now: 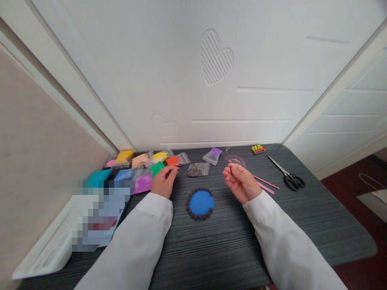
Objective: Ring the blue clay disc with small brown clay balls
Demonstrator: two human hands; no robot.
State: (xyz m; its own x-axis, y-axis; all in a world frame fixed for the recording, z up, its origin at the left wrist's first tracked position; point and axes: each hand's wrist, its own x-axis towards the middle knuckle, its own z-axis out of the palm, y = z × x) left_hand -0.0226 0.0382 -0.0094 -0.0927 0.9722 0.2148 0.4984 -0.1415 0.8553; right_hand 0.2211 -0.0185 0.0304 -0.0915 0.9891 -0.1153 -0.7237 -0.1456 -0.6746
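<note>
A flat blue clay disc (201, 202) lies on the dark table, ringed along most of its edge by small dark clay balls (193, 215). A gap in the ring shows at its right side. To the right of the disc and above the table, my right hand (242, 183) is closed in a pinch of thumb and forefinger; whatever is between them is too small to make out. My left hand (164, 180) is at the disc's upper left, near the green clay bag (157, 168), its fingers curled together. Their tips hide any content. Behind the disc is a bag of dark clay (198, 169).
Bags of coloured clay, such as a purple one (143, 183), crowd the back left beside a white tray (45, 251). Pink modelling tools (266, 187), a clear pink protractor (236, 160), black scissors (290, 179) and a small yellow-and-red piece (258, 149) lie at right. A white panel stands behind.
</note>
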